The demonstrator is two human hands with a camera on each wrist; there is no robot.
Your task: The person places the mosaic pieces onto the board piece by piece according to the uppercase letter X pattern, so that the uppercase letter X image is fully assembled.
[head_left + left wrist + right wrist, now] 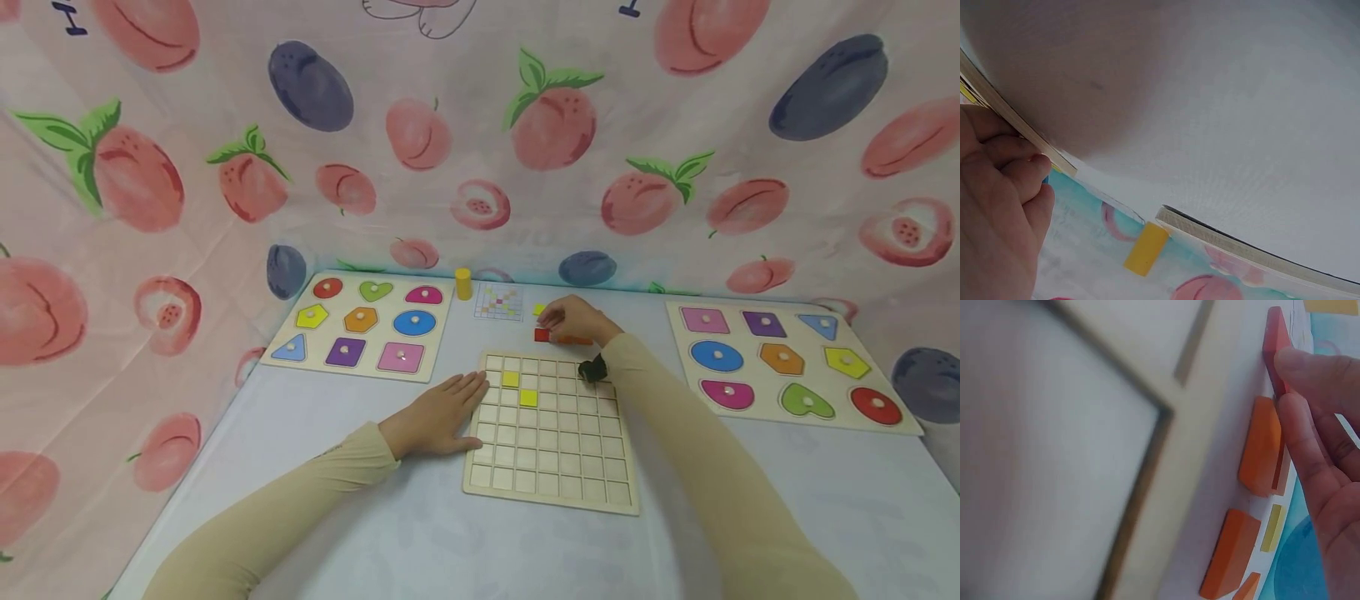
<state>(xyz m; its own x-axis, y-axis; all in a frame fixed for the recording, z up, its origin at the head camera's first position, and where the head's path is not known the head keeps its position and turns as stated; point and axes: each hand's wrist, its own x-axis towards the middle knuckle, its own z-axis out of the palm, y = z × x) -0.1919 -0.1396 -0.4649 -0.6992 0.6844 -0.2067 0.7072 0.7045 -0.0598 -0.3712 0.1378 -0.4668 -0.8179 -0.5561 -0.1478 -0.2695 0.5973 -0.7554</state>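
1. Left hand (441, 412): laid flat on the table (315, 500), fingers straight and close together, fingertips touching the left edge of the wooden grid board (551, 433); nothing held.
2. Left wrist view: fingers (1019, 165) pressed against the thin edge of the grid board (1016, 125).
3. Right hand (573, 319): reached past the far edge of the grid board, fingers bent down onto a small group of loose tiles.
4. Red tile (542, 335): on the table just beyond the grid board, touched by the fingertips of the right hand; in the right wrist view, one fingertip (1300, 365) against the red tile (1275, 337). Full pinch or mere touch: cannot tell.
5. Orange tiles (576, 340): beside the red tile, partly under the right hand.
6. Grid board contents: two yellow tiles (520, 388) seated in adjoining diagonal cells near the upper left; remaining visible cells bare wood.
7. Pattern card (498, 302): flat behind the grid board, beside a yellow cylinder (463, 283).
8. Shape puzzle boards: one at far left (360, 327), one at far right (787, 362), each filled with coloured knobbed pieces.
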